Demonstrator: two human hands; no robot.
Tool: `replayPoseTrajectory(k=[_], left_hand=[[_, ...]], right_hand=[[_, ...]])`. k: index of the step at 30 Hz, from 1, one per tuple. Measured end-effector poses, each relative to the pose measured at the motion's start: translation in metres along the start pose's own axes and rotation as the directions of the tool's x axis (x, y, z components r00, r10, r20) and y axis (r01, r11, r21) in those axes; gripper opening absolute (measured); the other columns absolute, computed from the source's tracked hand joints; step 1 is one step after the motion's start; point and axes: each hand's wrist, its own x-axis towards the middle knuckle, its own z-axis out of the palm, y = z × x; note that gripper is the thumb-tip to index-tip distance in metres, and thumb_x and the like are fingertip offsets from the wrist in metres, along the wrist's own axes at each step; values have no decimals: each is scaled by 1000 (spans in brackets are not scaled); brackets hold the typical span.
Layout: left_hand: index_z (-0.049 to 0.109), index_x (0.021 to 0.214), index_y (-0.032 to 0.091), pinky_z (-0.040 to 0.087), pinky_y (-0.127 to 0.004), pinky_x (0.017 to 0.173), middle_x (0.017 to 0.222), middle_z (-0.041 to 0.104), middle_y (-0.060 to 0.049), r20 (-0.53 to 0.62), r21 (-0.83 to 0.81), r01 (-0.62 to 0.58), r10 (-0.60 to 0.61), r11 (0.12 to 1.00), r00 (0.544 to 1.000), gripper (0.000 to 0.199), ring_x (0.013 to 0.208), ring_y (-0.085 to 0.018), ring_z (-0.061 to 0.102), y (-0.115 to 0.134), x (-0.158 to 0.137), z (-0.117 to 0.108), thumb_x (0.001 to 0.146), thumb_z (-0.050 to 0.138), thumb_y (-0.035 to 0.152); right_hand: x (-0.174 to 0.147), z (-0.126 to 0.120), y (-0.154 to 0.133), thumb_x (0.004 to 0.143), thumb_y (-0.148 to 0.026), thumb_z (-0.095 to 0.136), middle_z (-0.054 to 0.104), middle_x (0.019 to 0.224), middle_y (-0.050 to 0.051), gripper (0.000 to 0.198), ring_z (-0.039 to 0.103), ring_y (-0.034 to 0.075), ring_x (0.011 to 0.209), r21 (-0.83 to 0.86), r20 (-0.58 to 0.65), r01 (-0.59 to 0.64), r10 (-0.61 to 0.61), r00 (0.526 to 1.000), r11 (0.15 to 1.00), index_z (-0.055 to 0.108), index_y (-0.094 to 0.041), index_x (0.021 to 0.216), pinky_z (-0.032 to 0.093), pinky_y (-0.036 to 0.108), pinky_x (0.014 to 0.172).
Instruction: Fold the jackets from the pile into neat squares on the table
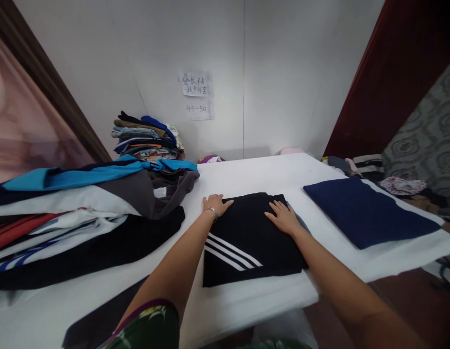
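A black garment (247,228) with three white stripes lies folded into a flat rectangle on the white table. My left hand (215,204) rests on its far left edge, fingers stretched out, a bracelet at the wrist. On the far right part of the same garment lies my right hand (283,216), flat with its fingers spread. Neither hand grips anything. A bit of grey-blue cloth (299,219) shows past the garment's right edge, partly hidden by my right hand.
A folded navy garment (368,211) lies on the white table (254,172) to the right. Loose garments (101,198) are heaped at the left, with a stack of folded clothes (147,138) behind them. Paper notes (198,83) hang on the wall. More clothes (403,185) lie beyond the right edge.
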Motion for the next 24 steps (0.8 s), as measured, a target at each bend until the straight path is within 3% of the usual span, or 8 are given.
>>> replayPoseTrajectory(k=[5,8,11,16,20,24], left_hand=[[65,104,20,35,-41,96,111,64,-11,-75,22,-104,106,994,992,53,111,-28,54,-2,2,2,80,47,63],[66,98,21,39,-36,91,105,67,-8,-56,13,-188,188,982,981,41,104,-24,58,-4,2,7,85,45,54],[65,100,21,40,-37,89,107,67,-7,-44,-1,-192,192,981,980,42,103,-24,58,-6,-2,15,89,40,52],[63,102,21,34,-43,95,105,67,-8,-215,-18,-190,182,982,960,37,104,-26,56,-7,-12,23,88,44,49],[62,92,20,34,-41,92,96,65,-7,-313,16,-267,258,964,914,21,96,-23,55,-6,-17,23,87,50,36],[59,87,20,34,-40,93,91,64,-7,-355,73,-375,375,924,856,13,93,-22,54,-5,-22,23,87,50,29]], right_hand=[[2,1,3,91,-59,32,31,152,7,65,22,25,142,20,-15,7,-7,1000,1000,39,-21,143,16,48,113],[1,2,3,91,-59,32,32,152,7,64,23,26,141,21,-22,11,-10,1000,1000,40,-22,143,17,48,113],[-1,3,1,92,-58,32,32,152,8,64,23,26,141,7,-27,13,-13,1000,1000,40,-21,143,17,48,113],[3,-7,-1,91,-55,37,33,151,11,63,24,28,141,-21,-31,25,-25,999,999,39,-20,143,15,53,113],[31,-29,-15,88,-52,45,25,155,10,67,16,27,144,47,-48,189,-186,981,981,32,-21,146,16,50,113],[70,-39,-39,83,-54,55,25,155,9,77,12,26,144,132,105,322,-336,936,938,29,-23,148,13,50,115]])
